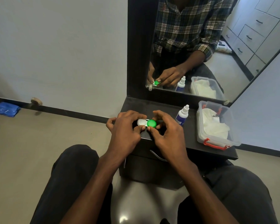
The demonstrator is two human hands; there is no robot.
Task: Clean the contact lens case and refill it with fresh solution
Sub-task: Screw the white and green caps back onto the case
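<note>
The contact lens case (146,123) lies on the dark shelf (191,141), a white cap on its left and a green cap (151,123) on its right. My left hand (126,128) grips the white-capped end with thumb and fingers. My right hand (166,128) pinches the green cap between thumb and fingertips. A white solution bottle (182,115) with a blue label stands upright just right of my right hand, its cap on.
A clear plastic box (217,126) with red latches holds white tissues at the shelf's right end. A mirror (200,46) rises behind the shelf. A drawer handle (157,155) sits below. A blue packet (6,109) lies on the floor at far left.
</note>
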